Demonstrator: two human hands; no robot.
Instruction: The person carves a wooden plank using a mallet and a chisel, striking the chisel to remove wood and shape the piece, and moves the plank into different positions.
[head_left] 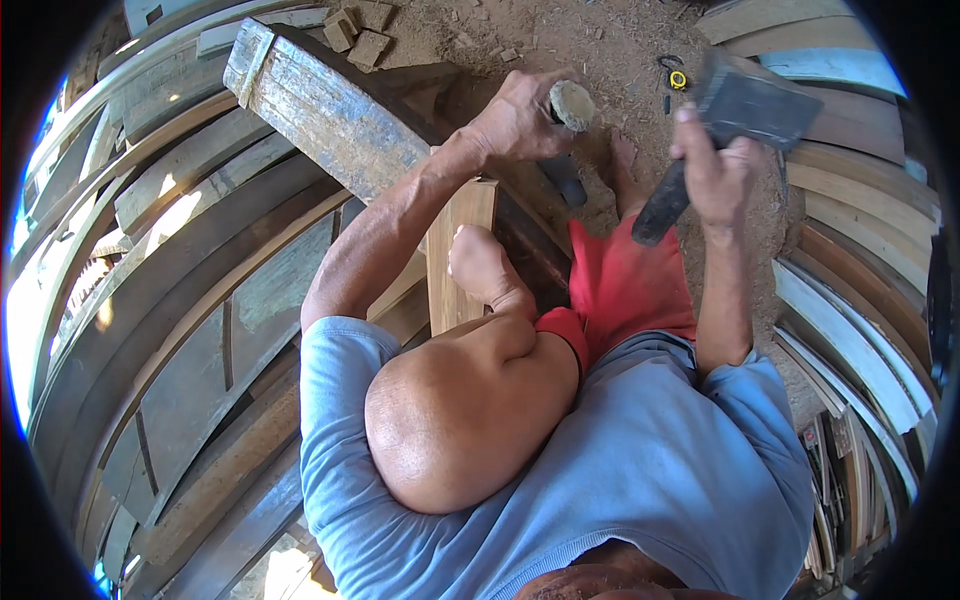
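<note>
My left hand (pixel 520 115) is closed round an upright tool that looks like a chisel. Its worn, round handle end (pixel 572 105) faces up, and its lower part is hidden by the hand. Raised at the right, my right hand (pixel 718 170) grips the black handle of a mallet (pixel 755 105) with a broad dark block head, slightly blurred by motion. Below my left hand, a light brown wooden beam (pixel 450 280) lies against a worn, paint-stained bench plank (pixel 340 110). My bare left foot (pixel 485 265) presses on the beam.
Long boards (pixel 190 330) are stacked along the left, and more boards (pixel 850 290) line the right. Small wood offcuts (pixel 355 30) lie past the bench on the shaving-covered ground (pixel 560 35). A yellow and black tape measure (pixel 678 79) rests near the mallet.
</note>
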